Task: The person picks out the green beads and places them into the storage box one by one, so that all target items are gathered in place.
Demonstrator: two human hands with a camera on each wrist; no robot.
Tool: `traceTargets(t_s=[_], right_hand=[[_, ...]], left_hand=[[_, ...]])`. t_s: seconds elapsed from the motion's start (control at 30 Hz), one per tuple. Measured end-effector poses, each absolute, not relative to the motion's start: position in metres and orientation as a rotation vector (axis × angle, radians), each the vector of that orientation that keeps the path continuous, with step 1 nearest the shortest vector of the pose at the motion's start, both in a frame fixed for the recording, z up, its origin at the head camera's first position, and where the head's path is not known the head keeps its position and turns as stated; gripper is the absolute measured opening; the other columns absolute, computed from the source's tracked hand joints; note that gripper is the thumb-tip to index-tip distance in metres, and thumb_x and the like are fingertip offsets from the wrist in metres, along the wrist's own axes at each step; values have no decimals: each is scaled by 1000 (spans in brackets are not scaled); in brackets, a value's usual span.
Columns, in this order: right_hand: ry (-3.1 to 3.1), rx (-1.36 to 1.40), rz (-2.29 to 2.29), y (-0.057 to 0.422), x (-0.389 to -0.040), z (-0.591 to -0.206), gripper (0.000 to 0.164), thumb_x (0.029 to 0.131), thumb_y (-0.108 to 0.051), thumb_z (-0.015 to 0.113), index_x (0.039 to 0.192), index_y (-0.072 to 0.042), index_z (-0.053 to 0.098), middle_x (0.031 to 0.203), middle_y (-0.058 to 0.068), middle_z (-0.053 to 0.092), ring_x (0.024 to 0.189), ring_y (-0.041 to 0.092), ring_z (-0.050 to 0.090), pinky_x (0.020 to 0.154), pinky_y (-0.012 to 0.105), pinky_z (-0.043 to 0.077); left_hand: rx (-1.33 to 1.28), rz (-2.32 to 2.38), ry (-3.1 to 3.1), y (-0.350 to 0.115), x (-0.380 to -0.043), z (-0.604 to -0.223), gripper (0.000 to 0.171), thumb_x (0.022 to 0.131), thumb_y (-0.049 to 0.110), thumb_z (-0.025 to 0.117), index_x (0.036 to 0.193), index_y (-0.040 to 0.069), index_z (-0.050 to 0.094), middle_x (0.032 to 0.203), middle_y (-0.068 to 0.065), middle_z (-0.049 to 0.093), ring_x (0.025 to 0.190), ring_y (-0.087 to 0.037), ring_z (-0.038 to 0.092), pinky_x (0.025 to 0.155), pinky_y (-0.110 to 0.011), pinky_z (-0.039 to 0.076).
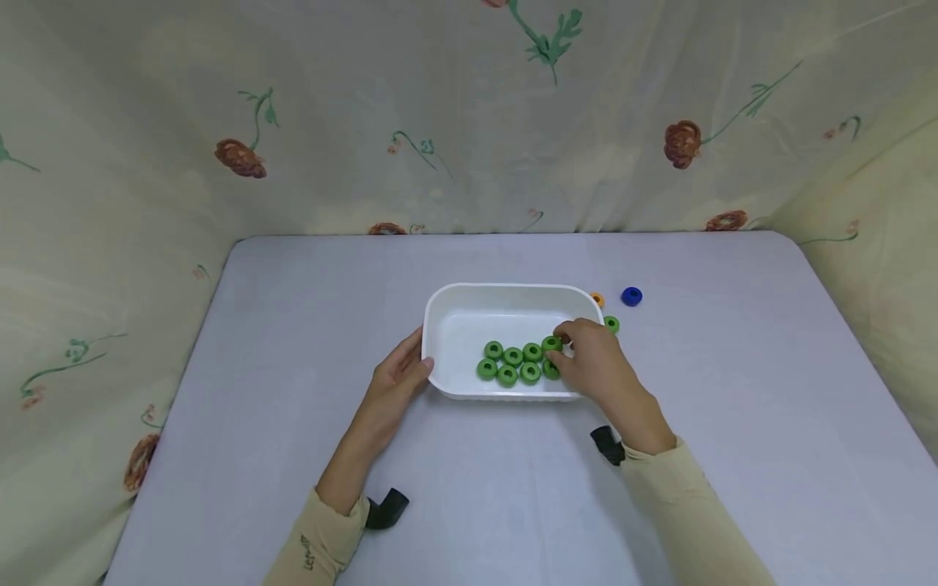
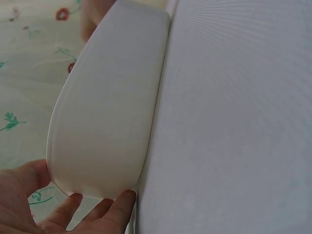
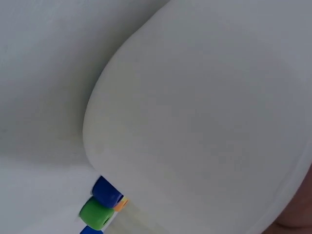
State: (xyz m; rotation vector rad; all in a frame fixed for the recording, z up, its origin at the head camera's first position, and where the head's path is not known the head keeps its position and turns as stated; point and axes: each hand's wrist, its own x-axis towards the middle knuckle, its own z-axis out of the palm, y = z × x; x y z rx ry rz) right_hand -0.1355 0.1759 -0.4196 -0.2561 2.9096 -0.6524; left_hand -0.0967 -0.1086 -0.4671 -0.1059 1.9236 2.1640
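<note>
A white plastic tray (image 1: 454,325) stands on the table with several round green beads (image 1: 513,356), each with a hole, lying in two rows in its near part. My left hand (image 1: 392,391) holds the tray's left end, thumb at the rim and fingers against the outer wall, as the left wrist view also shows on the tray wall (image 2: 107,107). Inside the right end, my right hand (image 1: 597,362) pinches a green bead (image 1: 551,344) between thumb and fingers at the end of the far row. The tray hides most of that hand in the right wrist view.
Past the tray's right end lie a blue bead (image 1: 632,296), a partly hidden orange bead (image 1: 598,299) and another green bead (image 1: 611,324). The right wrist view shows blue (image 3: 106,191) and green (image 3: 96,213) beads close by the tray. A flowered curtain (image 1: 469,146) hangs behind the table.
</note>
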Motion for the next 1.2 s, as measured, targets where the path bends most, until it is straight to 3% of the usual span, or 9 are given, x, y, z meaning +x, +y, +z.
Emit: traceTargets(t_s=[0.63,1.2], right_hand=[[2903,-248,-603,169,-134,-424,34,93,-17,70,115,8,68,108,23,69,98,34,64,88,50,57],[2897,-284,-615,166,-137,-420,32,93,-19,70,112,7,69,105,23,71,99,36,66,90,52,56]], left_hand=[[-110,2164,1900,-110,-92,-471,59,102,13,57,156,15,35,164,-3,32,152,-14,32,115,-17,38],[-59,2192,1895,-112,-96,-469,59,102,13,57,157,14,35,165,-7,32,153,-20,32,116,-22,39]])
